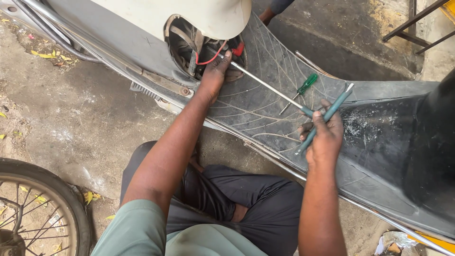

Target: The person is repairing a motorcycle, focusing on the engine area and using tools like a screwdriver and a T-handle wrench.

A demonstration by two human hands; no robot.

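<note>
- At the open cavity (204,50) in the scooter body, left hand (214,76) rests on the rim, fingertips (226,57) pressed at the tip end of a long steel shaft; it steadies the shaft rather than closing round it.
- Right hand (324,137) is clenched on the teal crossbar handle of the T-handle wrench (313,114); its shaft runs up-left across the ribbed rubber footboard mat (265,95) into the cavity.
- Judgement: work is mid-way. Cover is already off, red wire (208,59) and a red connector (238,49) lie exposed, tool is seated; whether the fastener is loose or tight cannot be told. Refitting is not begun.
- Green-handled screwdriver (303,87) lies loose on the mat, just beside the shaft, not touching either hand.
- White body panel (204,16) overhangs the cavity and hides the tool tip.
- Chrome frame rail (113,61) runs along the scooter's lower edge.
- Spoked wheel (33,208) stands at lower left, well apart.
- Another person's arm (275,9) shows at the top edge, beyond the mat.
</note>
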